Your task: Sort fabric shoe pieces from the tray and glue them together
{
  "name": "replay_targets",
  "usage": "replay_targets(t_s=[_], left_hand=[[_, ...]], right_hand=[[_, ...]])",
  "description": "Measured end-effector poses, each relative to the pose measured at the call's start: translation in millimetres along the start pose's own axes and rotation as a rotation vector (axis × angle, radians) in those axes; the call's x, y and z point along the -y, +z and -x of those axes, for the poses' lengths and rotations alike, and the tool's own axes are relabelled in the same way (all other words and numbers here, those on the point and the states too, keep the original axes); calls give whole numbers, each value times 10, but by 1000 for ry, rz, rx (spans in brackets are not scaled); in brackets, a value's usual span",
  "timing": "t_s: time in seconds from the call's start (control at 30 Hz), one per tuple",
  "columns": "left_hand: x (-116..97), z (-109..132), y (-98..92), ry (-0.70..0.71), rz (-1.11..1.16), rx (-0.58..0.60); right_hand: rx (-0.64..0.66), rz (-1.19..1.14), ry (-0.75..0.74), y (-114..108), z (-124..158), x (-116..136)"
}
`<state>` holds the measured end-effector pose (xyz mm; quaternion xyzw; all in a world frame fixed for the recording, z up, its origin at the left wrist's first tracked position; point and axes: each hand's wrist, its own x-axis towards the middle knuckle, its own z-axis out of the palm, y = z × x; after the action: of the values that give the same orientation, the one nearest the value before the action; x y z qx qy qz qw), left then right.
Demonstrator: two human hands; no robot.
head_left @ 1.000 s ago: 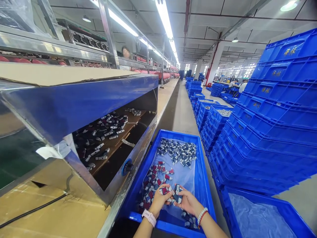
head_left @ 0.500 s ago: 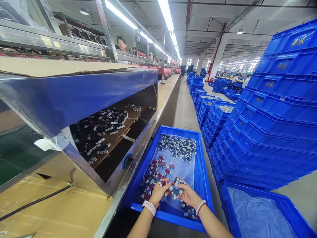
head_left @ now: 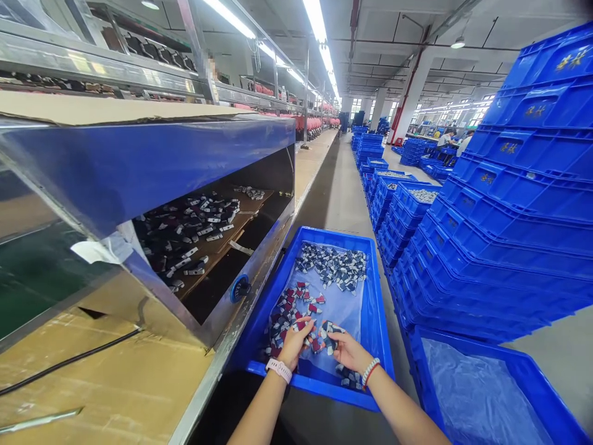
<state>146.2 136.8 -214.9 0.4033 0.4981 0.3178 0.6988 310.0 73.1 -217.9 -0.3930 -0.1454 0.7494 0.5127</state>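
Over the near half of a blue plastic crate [head_left: 380, 334], my left hand [head_left: 296, 341] is closed around small red, dark and white pieces [head_left: 302, 325]; their exact kind is too small to make out. My right hand [head_left: 351, 351] grips dark blue and white pieces [head_left: 330, 334] between thumb and fingers, close beside the left. Inside the crate, on a clear plastic liner [head_left: 340, 309], a pile of dark and white pieces [head_left: 331, 264] lies at the far end. Red and dark pieces [head_left: 290, 303] are spread along the left side, and a few dark ones [head_left: 348, 376] sit under my right wrist.
To the left, a metal housing with a blue front [head_left: 185, 161] has an opening where many similar pieces [head_left: 199, 222] lie on brown board. A knob [head_left: 239, 288] sticks out of its side. Tall stacked blue crates [head_left: 514, 204] and a lined crate [head_left: 482, 395] stand right.
My hands have moved slightly apart, and the bunch of pieces between them has separated. The camera view has shifted a little.
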Motion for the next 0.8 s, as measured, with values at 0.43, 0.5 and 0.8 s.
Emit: replay_targets(t_s=[0.43, 0.5, 0.8], left_hand=[[123, -43, -32, -120, -100, 59], [118, -40, -31, -122, -110, 66], [84, -11, -44, -111, -122, 80]], right_hand=[[179, -370, -177, 989, 874, 458], [222, -415, -170, 1111, 975, 523], [292, -548, -139, 1245, 1088, 572]])
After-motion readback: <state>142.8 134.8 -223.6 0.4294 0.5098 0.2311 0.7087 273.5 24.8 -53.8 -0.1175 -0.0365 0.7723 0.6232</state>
